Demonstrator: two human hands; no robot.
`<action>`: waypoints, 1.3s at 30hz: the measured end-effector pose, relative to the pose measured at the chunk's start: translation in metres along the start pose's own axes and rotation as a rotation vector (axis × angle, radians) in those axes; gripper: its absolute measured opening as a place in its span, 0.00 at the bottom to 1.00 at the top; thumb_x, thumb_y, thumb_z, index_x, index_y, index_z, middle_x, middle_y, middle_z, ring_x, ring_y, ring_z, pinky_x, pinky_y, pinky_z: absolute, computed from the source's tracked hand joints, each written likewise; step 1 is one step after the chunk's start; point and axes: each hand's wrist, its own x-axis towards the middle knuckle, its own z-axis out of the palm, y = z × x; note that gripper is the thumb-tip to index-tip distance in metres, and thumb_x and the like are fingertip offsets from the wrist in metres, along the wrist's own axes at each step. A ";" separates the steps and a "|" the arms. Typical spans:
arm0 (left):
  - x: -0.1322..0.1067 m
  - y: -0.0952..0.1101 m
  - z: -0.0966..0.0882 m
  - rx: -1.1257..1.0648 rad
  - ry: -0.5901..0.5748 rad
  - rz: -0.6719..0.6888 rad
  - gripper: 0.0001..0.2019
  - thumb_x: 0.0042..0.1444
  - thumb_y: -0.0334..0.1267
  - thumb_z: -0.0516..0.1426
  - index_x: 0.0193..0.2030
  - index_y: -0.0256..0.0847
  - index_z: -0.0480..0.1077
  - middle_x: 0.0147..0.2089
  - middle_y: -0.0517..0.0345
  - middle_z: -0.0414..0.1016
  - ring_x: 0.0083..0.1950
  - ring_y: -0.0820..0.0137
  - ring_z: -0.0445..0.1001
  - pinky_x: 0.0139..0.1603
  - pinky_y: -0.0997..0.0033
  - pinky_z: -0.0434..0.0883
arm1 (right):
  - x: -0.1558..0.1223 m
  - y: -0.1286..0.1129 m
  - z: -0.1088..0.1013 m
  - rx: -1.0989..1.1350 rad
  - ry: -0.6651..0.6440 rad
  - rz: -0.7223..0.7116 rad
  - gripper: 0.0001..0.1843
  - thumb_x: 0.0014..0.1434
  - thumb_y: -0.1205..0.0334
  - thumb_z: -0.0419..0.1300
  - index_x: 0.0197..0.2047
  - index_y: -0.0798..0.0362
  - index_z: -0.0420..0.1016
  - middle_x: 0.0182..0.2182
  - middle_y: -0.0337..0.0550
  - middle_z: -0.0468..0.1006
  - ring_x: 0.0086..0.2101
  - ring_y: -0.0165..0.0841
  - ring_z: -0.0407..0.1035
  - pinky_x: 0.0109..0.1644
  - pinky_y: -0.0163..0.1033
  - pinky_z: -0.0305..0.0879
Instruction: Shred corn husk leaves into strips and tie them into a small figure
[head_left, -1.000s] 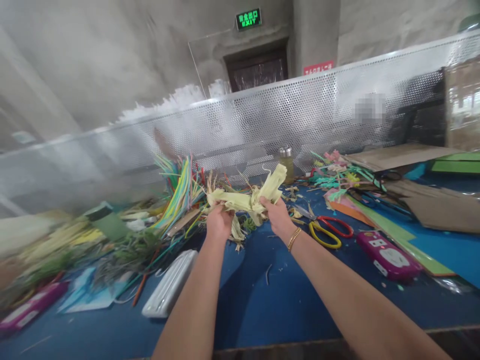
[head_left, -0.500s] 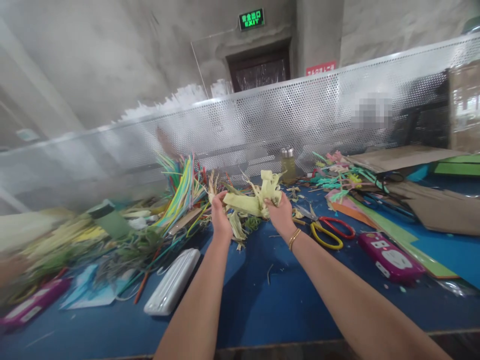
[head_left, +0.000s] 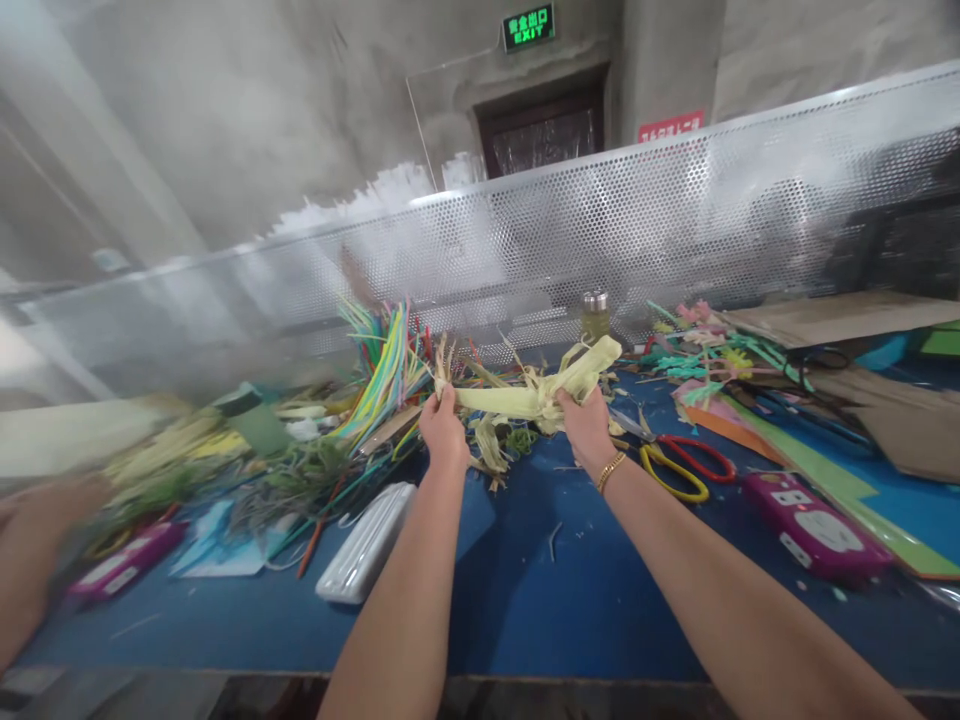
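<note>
Now both hands grip one bundle of pale husk strips point(head_left: 536, 392), held just above the table point(head_left: 525, 590): the left hand point(head_left: 444, 432) is closed on its near-left end, the right hand point(head_left: 587, 430) closed on the wad at the other end, so the strips run taut between them. Pulled harder, the dry strips could tear or slip out, since they look thin and frayed. Loose scraps under the hands could catch in the bundle. Scissors point(head_left: 679, 465) lie just right of the right hand, near enough to snag a wrist. A small jar point(head_left: 595, 316) stands beyond the hands, lid on; its contents cannot be told. Another person's hand point(head_left: 30, 560) shows far left, blurred.
</note>
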 end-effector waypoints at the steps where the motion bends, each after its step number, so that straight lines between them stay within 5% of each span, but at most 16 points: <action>1: 0.000 0.000 0.000 -0.002 0.007 -0.006 0.20 0.42 0.52 0.64 0.33 0.35 0.72 0.27 0.61 0.69 0.27 0.77 0.65 0.30 0.76 0.63 | 0.000 0.000 0.000 0.020 0.008 0.017 0.20 0.49 0.58 0.59 0.46 0.54 0.69 0.42 0.48 0.78 0.40 0.38 0.72 0.46 0.44 0.68; 7: 0.002 0.004 0.000 -0.020 0.084 0.021 0.20 0.51 0.55 0.58 0.29 0.36 0.68 0.24 0.63 0.65 0.23 0.78 0.63 0.25 0.77 0.62 | -0.001 -0.003 0.002 0.126 0.053 0.118 0.19 0.48 0.58 0.59 0.44 0.54 0.70 0.41 0.47 0.78 0.40 0.36 0.72 0.45 0.42 0.69; 15: 0.012 0.010 -0.003 -0.180 0.227 -0.134 0.13 0.59 0.46 0.53 0.36 0.36 0.67 0.30 0.58 0.71 0.29 0.75 0.72 0.28 0.77 0.68 | -0.002 -0.003 0.005 0.255 0.023 0.191 0.19 0.49 0.55 0.59 0.45 0.53 0.69 0.39 0.46 0.79 0.37 0.35 0.73 0.40 0.41 0.71; 24: 0.009 0.016 0.000 -0.170 0.191 -0.119 0.15 0.59 0.48 0.53 0.32 0.37 0.66 0.24 0.63 0.67 0.23 0.78 0.67 0.24 0.79 0.64 | -0.001 -0.004 0.002 0.335 0.029 0.357 0.17 0.46 0.58 0.61 0.41 0.52 0.68 0.33 0.41 0.78 0.29 0.33 0.72 0.32 0.39 0.70; 28: -0.001 0.018 0.003 -0.010 0.120 -0.151 0.19 0.57 0.53 0.53 0.31 0.36 0.68 0.20 0.63 0.67 0.20 0.77 0.65 0.20 0.78 0.59 | 0.007 -0.006 -0.008 0.049 0.093 0.338 0.21 0.43 0.58 0.63 0.42 0.53 0.68 0.35 0.46 0.77 0.34 0.38 0.73 0.37 0.43 0.70; 30: -0.007 0.019 0.005 -0.008 0.071 -0.184 0.20 0.56 0.54 0.53 0.33 0.36 0.68 0.22 0.61 0.70 0.21 0.76 0.69 0.20 0.78 0.60 | 0.011 -0.012 -0.015 -0.196 0.204 0.264 0.28 0.41 0.58 0.64 0.46 0.56 0.67 0.43 0.54 0.75 0.44 0.45 0.70 0.47 0.49 0.67; 33: -0.014 0.020 0.009 -0.043 -0.020 -0.220 0.22 0.56 0.55 0.53 0.34 0.34 0.70 0.24 0.55 0.74 0.24 0.72 0.73 0.22 0.77 0.63 | 0.009 -0.030 -0.020 -0.465 0.216 -0.063 0.31 0.43 0.57 0.65 0.52 0.57 0.66 0.54 0.60 0.68 0.56 0.50 0.58 0.60 0.57 0.51; 36: -0.020 0.018 0.014 -0.072 -0.107 -0.216 0.23 0.53 0.57 0.55 0.33 0.33 0.71 0.23 0.54 0.74 0.25 0.69 0.75 0.24 0.75 0.65 | -0.007 -0.051 -0.015 -0.503 -0.055 -0.386 0.17 0.54 0.57 0.58 0.46 0.52 0.71 0.47 0.52 0.74 0.53 0.45 0.62 0.60 0.53 0.51; 39: -0.030 0.016 0.019 -0.096 -0.222 -0.199 0.24 0.51 0.58 0.57 0.31 0.34 0.71 0.23 0.53 0.74 0.25 0.68 0.75 0.24 0.74 0.66 | -0.026 -0.061 -0.004 -0.492 -0.289 -0.429 0.12 0.56 0.55 0.57 0.41 0.51 0.74 0.39 0.48 0.77 0.43 0.40 0.69 0.52 0.46 0.59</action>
